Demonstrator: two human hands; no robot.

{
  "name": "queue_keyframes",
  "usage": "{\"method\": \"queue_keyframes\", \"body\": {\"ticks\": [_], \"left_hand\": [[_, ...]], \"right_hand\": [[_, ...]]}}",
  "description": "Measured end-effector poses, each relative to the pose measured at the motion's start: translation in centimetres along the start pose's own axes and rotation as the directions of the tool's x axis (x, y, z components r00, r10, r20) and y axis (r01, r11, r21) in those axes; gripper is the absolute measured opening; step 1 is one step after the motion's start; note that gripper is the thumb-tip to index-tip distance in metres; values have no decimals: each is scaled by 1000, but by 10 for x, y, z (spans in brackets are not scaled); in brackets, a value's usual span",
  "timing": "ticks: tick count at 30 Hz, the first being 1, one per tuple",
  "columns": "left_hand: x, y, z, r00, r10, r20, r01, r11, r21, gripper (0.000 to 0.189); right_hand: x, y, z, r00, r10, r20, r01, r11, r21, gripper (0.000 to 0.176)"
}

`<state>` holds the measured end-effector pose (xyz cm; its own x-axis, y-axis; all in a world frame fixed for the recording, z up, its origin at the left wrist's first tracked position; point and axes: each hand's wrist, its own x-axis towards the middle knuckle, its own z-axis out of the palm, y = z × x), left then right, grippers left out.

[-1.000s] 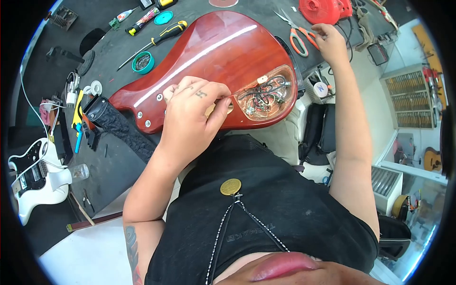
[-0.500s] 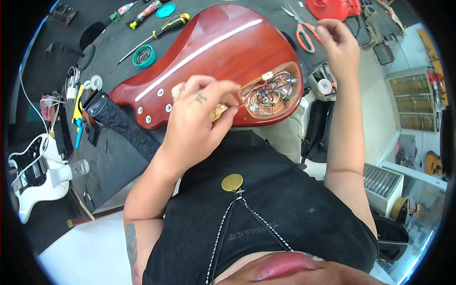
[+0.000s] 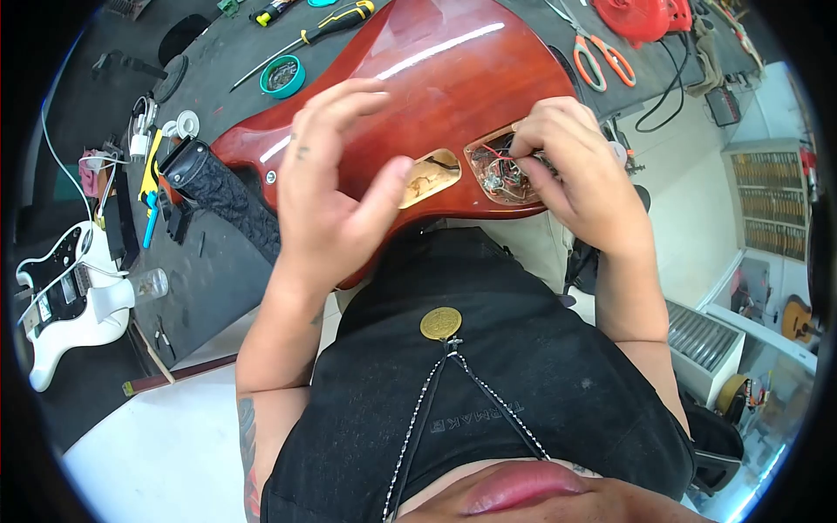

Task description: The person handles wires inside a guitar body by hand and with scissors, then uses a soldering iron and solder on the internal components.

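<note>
A glossy red-brown guitar body (image 3: 436, 87) lies face down on the bench, its back toward me. A larger cavity in it is full of tangled wires (image 3: 504, 179), a red one among them. Over that cavity's right side is my right hand (image 3: 584, 174), fingers curled and pinched together; their tips hide whatever is between them. My left hand (image 3: 336, 187) hovers above the guitar's left part with fingers spread and nothing held. Beside its thumb shows a smaller cavity (image 3: 433, 177) of bare pale wood with a dark wire.
Orange-handled scissors (image 3: 602, 63) and a red tool (image 3: 641, 17) lie at the back right. Beyond the guitar are a yellow-black screwdriver (image 3: 336, 22) and a teal dish of small parts (image 3: 282, 77). A black textured strap (image 3: 218, 187) and a white guitar body (image 3: 83, 301) are at left.
My right hand has come down from near the scissors to the wire cavity. My left hand has opened and moved left, uncovering the smaller cavity. In view, the guitar sits slightly farther right.
</note>
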<state>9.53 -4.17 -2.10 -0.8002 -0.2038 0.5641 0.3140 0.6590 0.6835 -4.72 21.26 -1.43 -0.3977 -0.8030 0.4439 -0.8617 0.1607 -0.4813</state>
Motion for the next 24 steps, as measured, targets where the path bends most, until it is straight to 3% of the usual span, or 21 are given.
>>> {"method": "queue_keyframes", "body": {"ticks": [5,14,16,22,24], "left_hand": [[-10,-10,-7,988,-138,65,141,989,-44,39],[-15,-10,1,975,-141,169,143,990,3,29],[-8,-6,1,963,-59,262,19,988,155,24],[15,5,27,882,83,464,-214,948,238,32],[23,7,35,861,137,489,-289,924,250,32]], "right_hand": [[-5,5,-4,999,-20,37,23,998,-58,22],[-18,12,16,995,28,-100,-34,998,-59,15],[-22,15,20,990,25,-138,-34,997,-64,13],[-24,16,27,979,45,-196,-69,991,-113,7],[-20,12,24,981,13,-193,-32,995,-96,17]]}}
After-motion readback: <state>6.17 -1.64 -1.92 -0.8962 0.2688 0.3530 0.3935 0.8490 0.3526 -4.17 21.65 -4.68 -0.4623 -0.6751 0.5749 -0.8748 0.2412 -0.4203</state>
